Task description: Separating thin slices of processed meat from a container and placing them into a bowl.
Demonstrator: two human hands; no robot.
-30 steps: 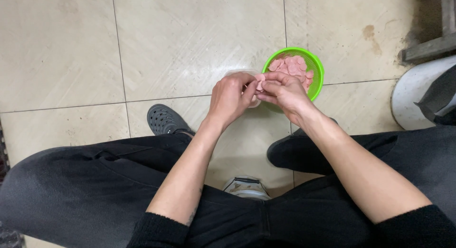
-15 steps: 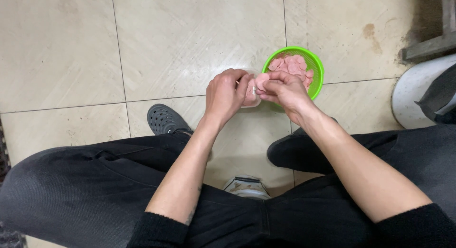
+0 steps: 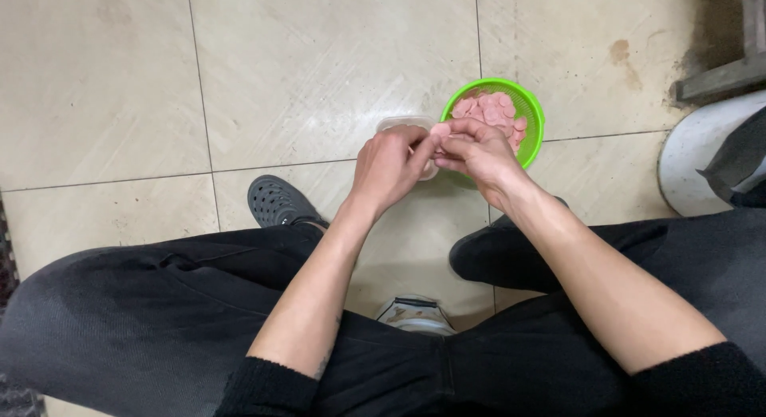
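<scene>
Both hands have moved a bit left, and now the left hand and right hand pinch a pink slice over the clear tub, left of the green basket.

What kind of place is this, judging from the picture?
Probably a kitchen work area, perhaps a back room: a tiled floor, stained in places, and a green basket of pink meat slices set on it.

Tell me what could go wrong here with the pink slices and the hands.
1. The hands, left and right, work a pink slice above the tile floor; it could drop there.
2. The green basket sits on the floor near the shoes; a foot might knock it.
</scene>
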